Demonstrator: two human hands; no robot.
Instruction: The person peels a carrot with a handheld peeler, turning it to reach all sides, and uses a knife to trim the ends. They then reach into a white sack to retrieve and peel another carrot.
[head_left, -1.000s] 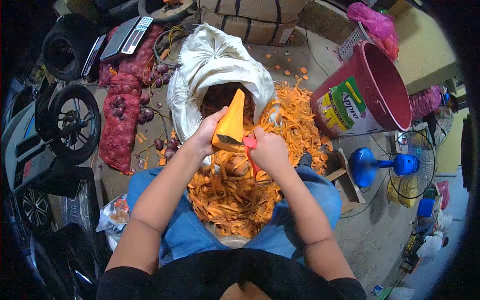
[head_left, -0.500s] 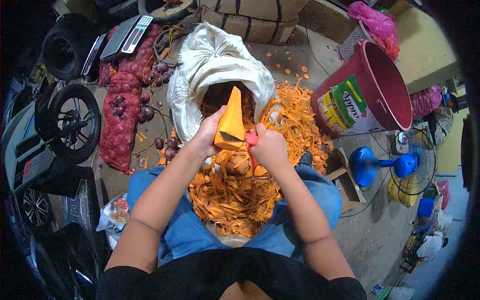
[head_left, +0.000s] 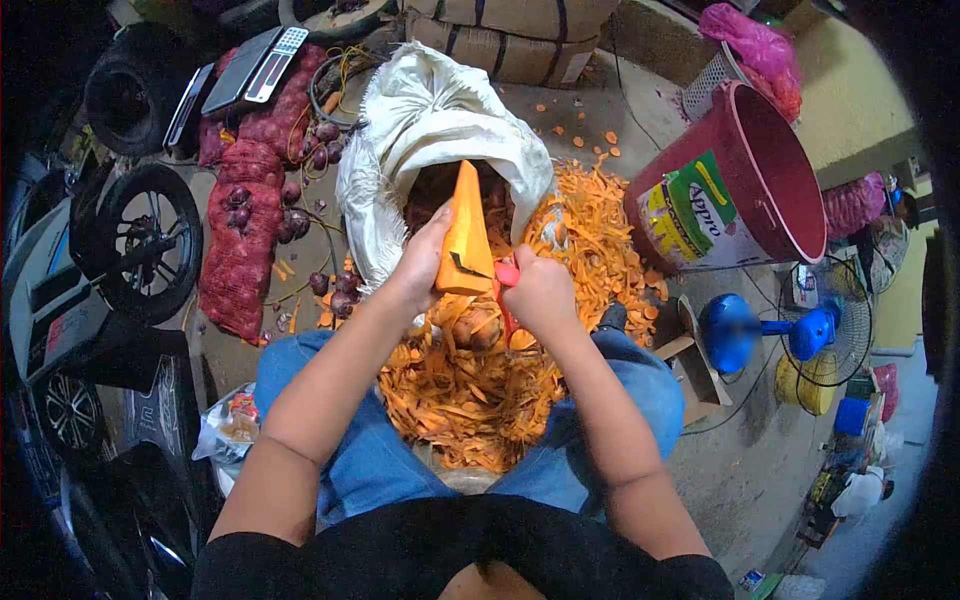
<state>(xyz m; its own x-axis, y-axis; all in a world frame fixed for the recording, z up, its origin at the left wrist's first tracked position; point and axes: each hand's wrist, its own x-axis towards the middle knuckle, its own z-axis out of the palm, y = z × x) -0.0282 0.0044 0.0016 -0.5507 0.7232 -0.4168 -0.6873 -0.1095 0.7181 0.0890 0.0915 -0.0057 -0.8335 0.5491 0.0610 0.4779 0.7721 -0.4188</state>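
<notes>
Your left hand (head_left: 418,268) is closed around the orange vegetable wedge (head_left: 466,232), which stands upright before the white sack (head_left: 430,120). Your right hand (head_left: 542,295) grips a red peeler (head_left: 506,276) against its base. Orange peelings (head_left: 480,390) heap between your knees; a red bucket (head_left: 745,190) stands nearby on the right.

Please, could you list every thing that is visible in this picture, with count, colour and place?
orange vegetable piece: one, orange, upright, before the sack
peeler: one, red handle, blade against the orange vegetable piece
peelings: one heap, orange, floor between the knees
sack: one, white, open, behind the heap
bucket: one, red, green label, tilted, right
mesh bags: at least two, red, left
scale: one, grey, top left
fan: one, blue, floor, right
wheel: one, black, far left
left hand: grips the orange vegetable piece
right hand: grips the peeler
</notes>
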